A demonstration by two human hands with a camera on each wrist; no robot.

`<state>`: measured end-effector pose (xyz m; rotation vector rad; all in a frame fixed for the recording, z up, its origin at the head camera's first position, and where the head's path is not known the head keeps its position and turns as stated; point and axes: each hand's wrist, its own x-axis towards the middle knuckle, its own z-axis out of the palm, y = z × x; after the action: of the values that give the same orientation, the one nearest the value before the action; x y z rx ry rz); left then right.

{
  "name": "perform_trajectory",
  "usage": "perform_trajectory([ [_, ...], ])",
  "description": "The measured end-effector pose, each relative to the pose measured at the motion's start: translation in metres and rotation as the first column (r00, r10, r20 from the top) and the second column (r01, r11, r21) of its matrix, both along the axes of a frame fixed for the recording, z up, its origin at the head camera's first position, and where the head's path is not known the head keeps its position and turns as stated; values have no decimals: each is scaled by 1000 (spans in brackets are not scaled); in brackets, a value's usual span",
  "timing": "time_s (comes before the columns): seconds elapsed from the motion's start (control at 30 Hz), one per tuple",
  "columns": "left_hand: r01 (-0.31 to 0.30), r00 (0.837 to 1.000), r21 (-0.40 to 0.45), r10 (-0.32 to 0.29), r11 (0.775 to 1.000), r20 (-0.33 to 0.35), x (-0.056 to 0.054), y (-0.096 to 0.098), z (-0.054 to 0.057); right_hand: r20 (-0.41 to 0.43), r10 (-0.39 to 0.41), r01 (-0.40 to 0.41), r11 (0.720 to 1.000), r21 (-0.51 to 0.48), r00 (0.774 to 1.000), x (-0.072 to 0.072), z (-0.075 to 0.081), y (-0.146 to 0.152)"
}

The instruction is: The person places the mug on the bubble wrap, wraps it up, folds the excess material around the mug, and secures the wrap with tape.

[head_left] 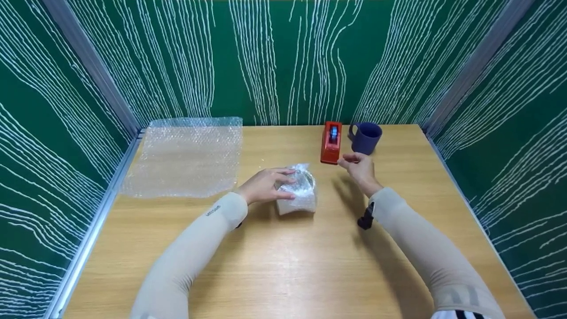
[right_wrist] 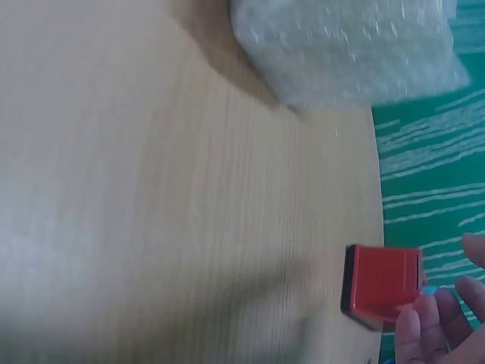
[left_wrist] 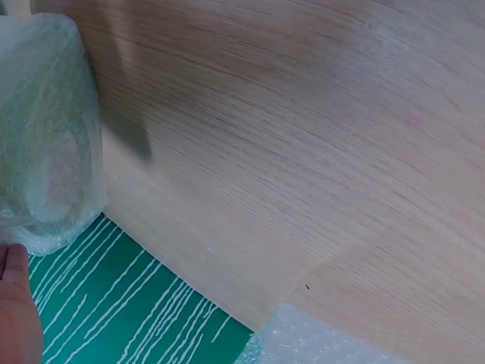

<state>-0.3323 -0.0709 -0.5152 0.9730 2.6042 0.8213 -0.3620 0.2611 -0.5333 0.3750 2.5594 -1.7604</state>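
1 bubble-wrapped bundle (head_left: pixel 302 197), mid-table (head_left: pixel 288 266); left hand (head_left: pixel 266 185) grips its left side. 1 red tape dispenser (head_left: pixel 330 151), far and right of bundle; right hand (head_left: pixel 360 172) just beside, thumb and fingers apart. handling, judged: steady, light left hold, keeping bundle snug.

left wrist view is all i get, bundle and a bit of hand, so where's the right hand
Observer: The right hand is at the near end of the red tape dispenser; I can't tell if they touch.
Operator: anything beside it
Observer: A mug stands just right of the dispenser.
Operator: and left of the bundle
Observer: Bubble wrap: the piece at your bottom edge is part of a sheet lying flat at the table's far left.
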Motion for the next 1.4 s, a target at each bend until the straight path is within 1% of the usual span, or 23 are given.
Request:
perform_trajectory([
  [0.13, 19, 1000, -18, -19, 1000, -23, 0, 0, -2, -15, -24, 24, 1000, 4, 1000, -11, -5, 2],
  [0.23, 29, 999, -22, -29, 999, -33, 0, -1, -3, -3, -39, 39, 999, 3, 999, -19, -7, 4],
  [0.37, 16, 1000, -21, -17, 1000, -17, 1, -1, -3, 24, -45, 46, 999, -25, 999, -30, -10, 5],
  [0.63, 9, 1000, -27, -9, 1000, -18, 1, -1, -6, 33, -57, 59, 998, -38, 998, -49, -15, 0],
  [0.77, 3, 1000, -23, -3, 1000, -11, 1, 0, -6, 54, -63, 65, 997, -34, 997, -55, -15, -3],
  [0.83, 0, 1000, -22, 0, 1000, -4, 1, 0, -5, 80, -69, 73, 996, -42, 994, -58, -16, -4],
  [1.0, 5, 1000, -14, -6, 1000, -17, 0, -1, -5, 147, -71, 81, 995, -61, 987, -66, -19, -6],
  [1.13, 17, 999, -7, -17, 1000, -45, -1, -1, -5, 133, -61, 69, 996, -58, 989, -72, -21, -9],
  [1.23, 22, 999, -3, -22, 1000, -47, -2, -1, -4, 129, -54, 63, 996, -67, 990, -74, -22, -11],
  [1.4, 17, 999, -11, -18, 1000, -34, -3, 0, -4, 190, -34, 53, 994, -95, 981, -76, -21, -13],
])
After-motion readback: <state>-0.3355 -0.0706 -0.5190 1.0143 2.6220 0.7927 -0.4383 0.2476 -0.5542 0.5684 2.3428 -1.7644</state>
